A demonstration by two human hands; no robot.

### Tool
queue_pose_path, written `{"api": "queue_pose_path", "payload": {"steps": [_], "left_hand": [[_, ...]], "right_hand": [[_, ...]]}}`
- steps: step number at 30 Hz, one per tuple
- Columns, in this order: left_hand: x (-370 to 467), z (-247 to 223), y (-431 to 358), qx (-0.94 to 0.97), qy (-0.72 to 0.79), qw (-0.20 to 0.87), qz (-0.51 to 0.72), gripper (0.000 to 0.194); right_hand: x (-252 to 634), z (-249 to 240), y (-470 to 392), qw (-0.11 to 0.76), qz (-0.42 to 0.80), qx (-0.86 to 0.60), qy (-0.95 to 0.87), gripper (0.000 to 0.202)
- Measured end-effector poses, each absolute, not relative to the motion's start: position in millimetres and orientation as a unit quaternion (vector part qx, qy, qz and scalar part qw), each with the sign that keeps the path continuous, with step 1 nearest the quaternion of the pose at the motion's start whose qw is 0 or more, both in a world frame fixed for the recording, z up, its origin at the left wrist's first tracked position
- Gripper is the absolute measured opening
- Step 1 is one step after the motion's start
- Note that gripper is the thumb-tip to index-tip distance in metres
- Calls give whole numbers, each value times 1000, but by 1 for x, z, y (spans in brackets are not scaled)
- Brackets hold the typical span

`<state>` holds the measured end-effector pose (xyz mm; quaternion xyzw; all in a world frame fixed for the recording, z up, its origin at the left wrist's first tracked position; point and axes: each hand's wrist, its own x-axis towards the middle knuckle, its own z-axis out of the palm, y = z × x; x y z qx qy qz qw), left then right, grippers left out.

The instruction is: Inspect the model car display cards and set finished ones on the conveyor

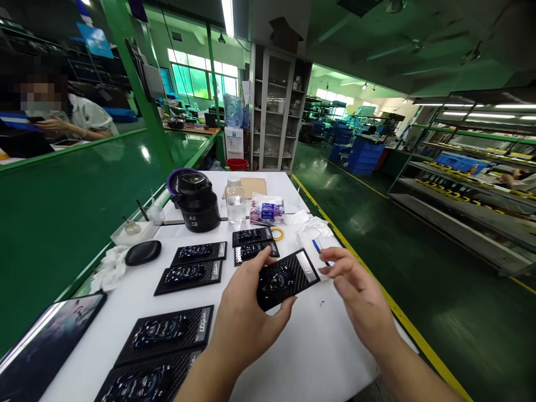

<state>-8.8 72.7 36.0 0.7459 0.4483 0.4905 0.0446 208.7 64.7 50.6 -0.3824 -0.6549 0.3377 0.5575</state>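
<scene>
My left hand grips a model car on a black carbon-patterned display base, thumb along the near edge and fingers over the far edge. The base is tilted and carries a silver plate at its right end. Just right of that plate is my right hand, its fingers loosely bent and apart, with nothing visible between them. Several more dark model cars on like bases lie on the white table, among them one at the near left and one further back. A blue pen-like object lies beyond my right fingers.
At the back of the table stand a black pot-like container, a clear bottle and a tissue pack. Crumpled tissue lies at the right edge, a tablet-like screen at left. A person sits beyond the green partition.
</scene>
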Motion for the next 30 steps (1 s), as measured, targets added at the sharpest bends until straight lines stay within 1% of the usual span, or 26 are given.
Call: {"api": "queue_pose_path", "payload": {"steps": [1,2,3,6,7,8,9,11,14,16,19,24,30], "left_hand": [[-9,37,72,755,452,55,472,75],[-10,37,72,765,453,61,454,75],[-10,37,72,774,453,64,437,75],[-14,37,76,775,473,74,412,75],[-16,37,78,768,488,82,406,76],[-17,38,80,761,503,92,399,77],[-18,39,81,759,514,102,387,78],[-18,44,81,771,524,112,345,78],[-13,53,69,811,520,109,246,73],[-5,58,57,831,512,109,187,72],[10,57,41,843,506,120,138,73],[46,41,46,838,515,125,129,70],[91,23,69,864,475,101,131,62]], "right_hand": [[216,50,67,565,302,-409,-650,20],[224,48,69,552,270,-439,-655,22],[231,46,70,514,251,-467,-674,22],[251,34,71,307,265,-525,-748,13],[255,28,71,252,274,-534,-759,9],[258,22,70,221,278,-541,-763,9],[259,16,70,211,276,-545,-763,11],[258,7,72,221,272,-545,-762,12],[254,-1,75,231,259,-533,-772,6],[253,-4,77,246,249,-524,-777,9],[255,-8,79,288,245,-525,-763,13],[269,-15,79,395,254,-548,-692,22],[287,-27,79,525,212,-606,-559,29]]}}
